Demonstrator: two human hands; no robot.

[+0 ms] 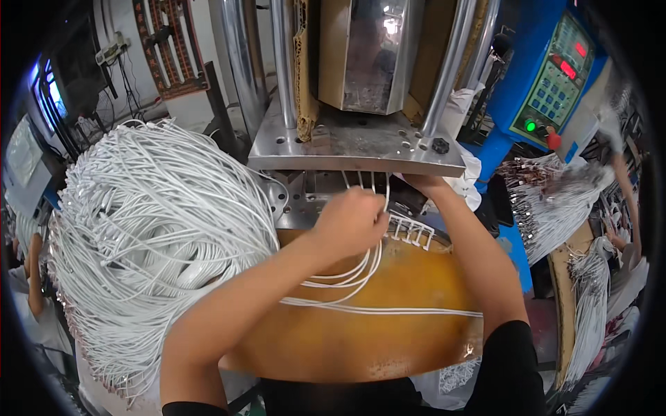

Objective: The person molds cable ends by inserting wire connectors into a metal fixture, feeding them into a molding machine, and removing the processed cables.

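My left hand (350,218) is closed in front of the press, gripping several white cables (374,260). Above the fist the cables run up under the steel press plate (361,161). Below it they curve down and lie across the amber-brown work board (388,336). Farther right, my right hand (422,182) reaches beneath the same plate, and its fingers are hidden there. A white moulded plastic runner (414,230) with small branches rests at the far edge of the board, between my two forearms.
A large heap of white cables (159,208) is piled at left. Upright steel columns (444,76) flank the press. At right stand a blue control box (555,76) with a lit panel and more cable bundles (555,208). Other people work at both sides.
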